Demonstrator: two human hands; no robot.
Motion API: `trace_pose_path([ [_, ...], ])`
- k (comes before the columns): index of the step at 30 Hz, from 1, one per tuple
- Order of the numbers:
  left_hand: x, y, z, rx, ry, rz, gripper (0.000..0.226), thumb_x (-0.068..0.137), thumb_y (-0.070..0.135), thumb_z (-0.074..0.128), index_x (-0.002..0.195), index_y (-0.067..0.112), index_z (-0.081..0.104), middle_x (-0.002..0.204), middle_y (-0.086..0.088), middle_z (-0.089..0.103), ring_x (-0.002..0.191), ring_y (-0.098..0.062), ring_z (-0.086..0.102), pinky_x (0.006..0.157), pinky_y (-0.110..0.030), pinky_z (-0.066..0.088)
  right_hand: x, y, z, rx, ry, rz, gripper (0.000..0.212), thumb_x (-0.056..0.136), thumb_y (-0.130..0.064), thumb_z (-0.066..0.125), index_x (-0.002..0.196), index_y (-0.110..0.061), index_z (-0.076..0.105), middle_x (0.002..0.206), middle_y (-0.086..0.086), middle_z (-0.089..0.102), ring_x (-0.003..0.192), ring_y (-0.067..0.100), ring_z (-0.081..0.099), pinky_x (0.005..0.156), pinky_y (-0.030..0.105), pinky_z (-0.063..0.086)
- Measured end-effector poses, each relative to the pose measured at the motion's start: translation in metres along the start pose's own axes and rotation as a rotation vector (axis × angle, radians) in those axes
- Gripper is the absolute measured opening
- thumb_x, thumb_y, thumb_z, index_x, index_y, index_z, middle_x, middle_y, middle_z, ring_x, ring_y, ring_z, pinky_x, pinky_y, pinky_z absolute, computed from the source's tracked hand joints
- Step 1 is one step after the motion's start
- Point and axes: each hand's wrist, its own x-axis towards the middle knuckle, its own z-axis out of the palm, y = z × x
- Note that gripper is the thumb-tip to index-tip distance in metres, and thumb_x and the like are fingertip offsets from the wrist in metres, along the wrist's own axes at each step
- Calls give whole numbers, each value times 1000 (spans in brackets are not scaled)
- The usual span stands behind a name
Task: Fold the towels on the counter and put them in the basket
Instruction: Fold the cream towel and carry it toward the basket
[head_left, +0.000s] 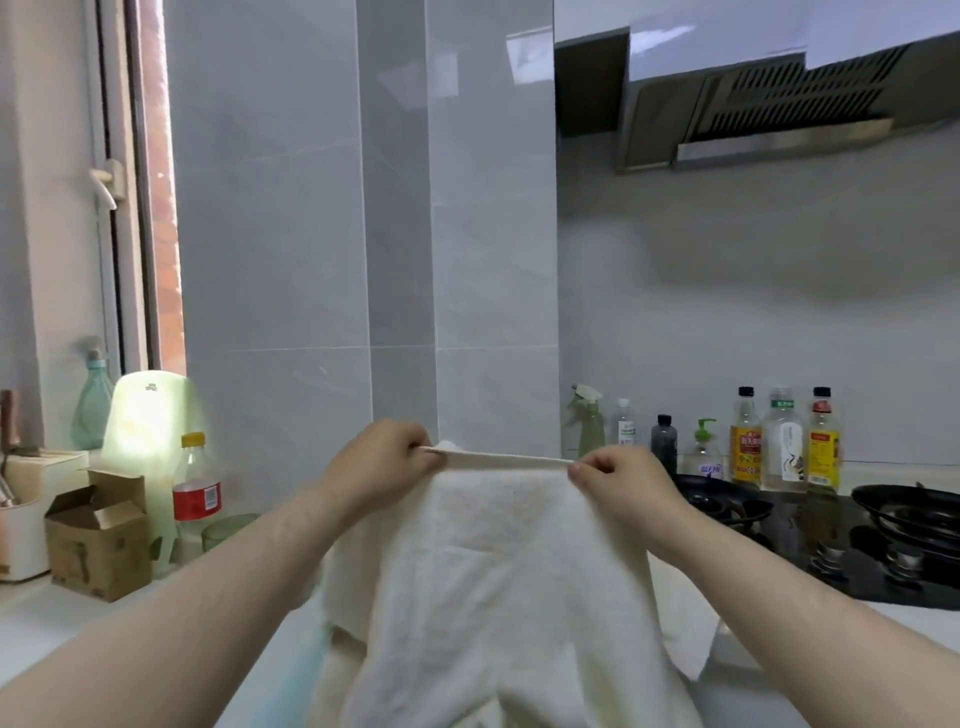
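Your left hand (382, 460) and right hand (618, 480) each pinch a top corner of the white towel (498, 582), which hangs in the air above the tabletop (41, 618). It looks soft, light and floppy, so grip corners and edges; the middle will likely sag.

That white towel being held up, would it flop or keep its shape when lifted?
Probably floppy: the white towel is taut only between the left hand and right hand, and hangs in soft folds below. Likely light for its size, since two pinches seem enough to hold it. Its fuzzy surface suggests little slipping.
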Motion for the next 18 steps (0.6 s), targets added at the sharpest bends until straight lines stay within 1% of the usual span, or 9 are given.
trace_pose_path([
  [3, 2, -6, -14, 56, -44, 9, 41, 94, 37, 55, 60, 15, 45, 61, 0, 49, 60, -20, 47, 55, -32, 31, 15, -12, -19, -58, 92, -32, 21, 92, -24, 62, 79, -10, 71, 65, -4, 59, 60, 10, 50, 53, 23, 36],
  [5, 0, -15, -21, 46, -59, -20, 41, 94, 35, 55, 60, 15, 45, 59, 1, 48, 58, -18, 45, 53, -32, 29, 23, -15, -28, -50, 152, -22, 21, 91, -24, 63, 77, -12, 72, 63, -4, 59, 60, 12, 50, 52, 22, 35],
  [7, -4, -24, -24, 3, -76, -55, 36, 93, 32, 57, 62, 14, 51, 62, 1, 49, 57, -15, 45, 53, -30, 29, 25, -13, -34, -58, 185, -16, 22, 91, -25, 63, 73, -15, 71, 61, -6, 59, 58, 10, 50, 52, 21, 35],
  [9, -10, -28, -23, -24, -96, -78, 30, 93, 29, 58, 71, 9, 58, 66, 0, 52, 59, -14, 46, 53, -30, 30, 23, -10, -32, -99, 180, -32, 21, 91, -25, 63, 75, -14, 72, 68, -4, 65, 61, 10, 54, 54, 21, 38],
  [11, -16, -27, -21, -44, -98, -76, 21, 91, 23, 57, 78, 7, 60, 70, -1, 55, 61, -14, 48, 55, -29, 32, 19, -9, -26, -128, 141, -51, 20, 91, -22, 61, 77, -16, 73, 74, -2, 69, 67, 11, 59, 56, 20, 41],
  [14, -20, -24, -18, -103, -68, -27, 11, 84, 20, 57, 78, 12, 54, 77, -1, 57, 69, -16, 52, 58, -29, 36, 10, -15, -16, -155, -8, -74, 19, 86, -16, 57, 79, -24, 73, 77, -8, 70, 73, 8, 62, 59, 21, 45],
  [15, -20, -22, -17, -116, -59, -9, 11, 82, 20, 57, 75, 15, 51, 76, 0, 56, 70, -18, 52, 58, -29, 35, 7, -19, -12, -164, -67, -95, 17, 84, -18, 59, 81, -26, 74, 76, -9, 69, 72, 6, 62, 59, 21, 47],
  [17, -21, -14, -15, -109, -61, 34, 22, 82, 14, 59, 67, 21, 43, 70, 5, 51, 68, -16, 48, 55, -24, 32, -1, -28, 1, -199, -162, -149, 12, 80, -28, 65, 89, -29, 74, 79, -13, 66, 76, 4, 62, 68, 21, 49],
  [18, -21, -9, -15, -101, -62, 66, 28, 83, 11, 59, 65, 22, 40, 66, 7, 48, 64, -13, 45, 53, -21, 29, -4, -33, 7, -235, -193, -172, 19, 79, -33, 68, 97, -31, 73, 82, -17, 63, 82, 3, 60, 74, 21, 48],
])
